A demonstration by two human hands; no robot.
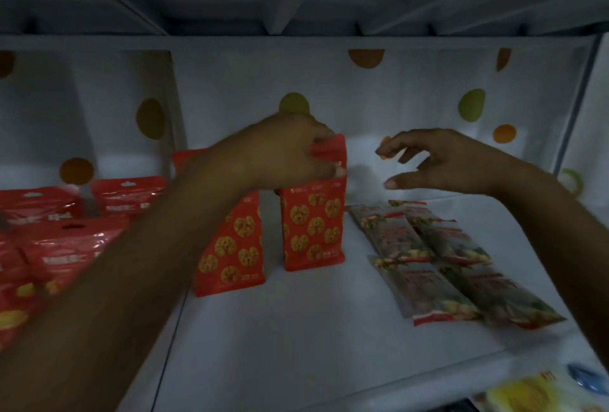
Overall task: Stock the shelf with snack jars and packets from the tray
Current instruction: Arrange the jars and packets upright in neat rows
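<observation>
Head view, dim light.

- Left hand (286,151): fingers and thumb curled over the folded top edge of a red walnut packet (313,230), pinching it. The packet stands upright on the white shelf (296,329), near the middle of the compartment.
- Right hand (441,161): open, fingers spread and loosely bent, holding nothing. It hovers just right of the held packet's top and does not touch it, above the back of the shelf.
- Second walnut packet (234,253): upright, just left of the held one with a narrow gap between them, partly hidden by the left forearm. A red edge behind the forearm may be a third; cannot tell.
- Flat packets (428,246): grey and red, lying on the shelf right of the walnut packets and below the right hand. Count is four in a two-by-two block, plus the tip of a fifth at the back.
- Red pouches (66,246): with hang holes, in the compartment left of the divider wall (174,98). At least four; the nearer ones are too blurred to count.
- Yellow packet (524,392): one, blurred, below the shelf's front edge at lower right.
</observation>
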